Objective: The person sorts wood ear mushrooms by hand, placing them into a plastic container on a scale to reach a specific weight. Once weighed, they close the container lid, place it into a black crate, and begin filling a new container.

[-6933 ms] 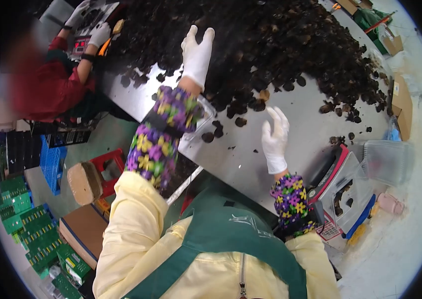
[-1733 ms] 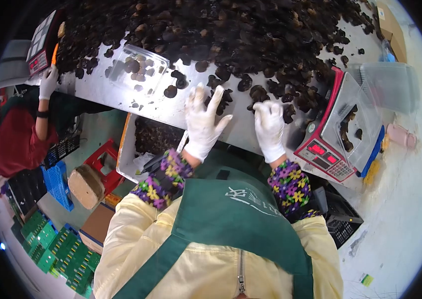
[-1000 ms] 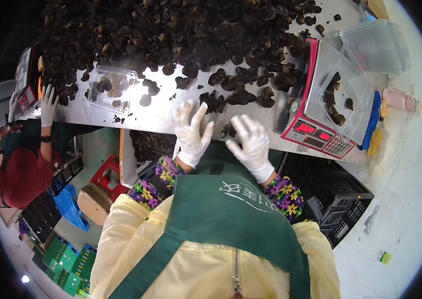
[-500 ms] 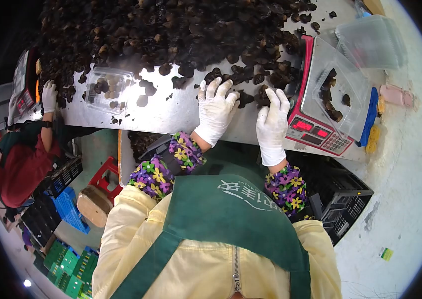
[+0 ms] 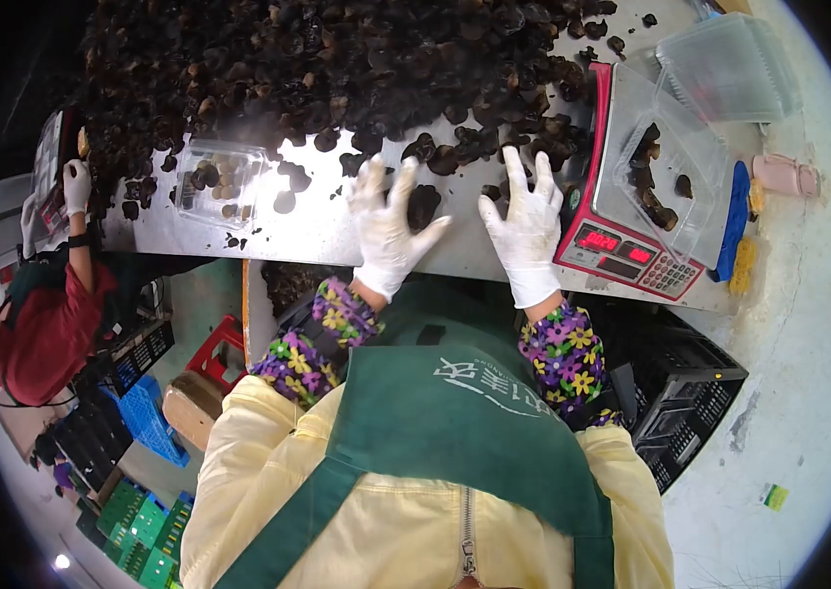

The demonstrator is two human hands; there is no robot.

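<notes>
Both hands have drawn back slightly toward the worktop's near edge since half a second ago. Loose dark mushrooms (image 5: 425,201) lie just beyond the fingertips, between the two hands, nearer the left hand (image 5: 386,231). Right hand (image 5: 525,224) sits beside the scale (image 5: 621,250). Both lie flat, fingers spread, gripping nothing.

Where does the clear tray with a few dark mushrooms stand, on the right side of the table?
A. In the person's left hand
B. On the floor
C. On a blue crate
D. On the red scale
D: the clear tray rests on the platform of the red scale, above its lit display.
</notes>
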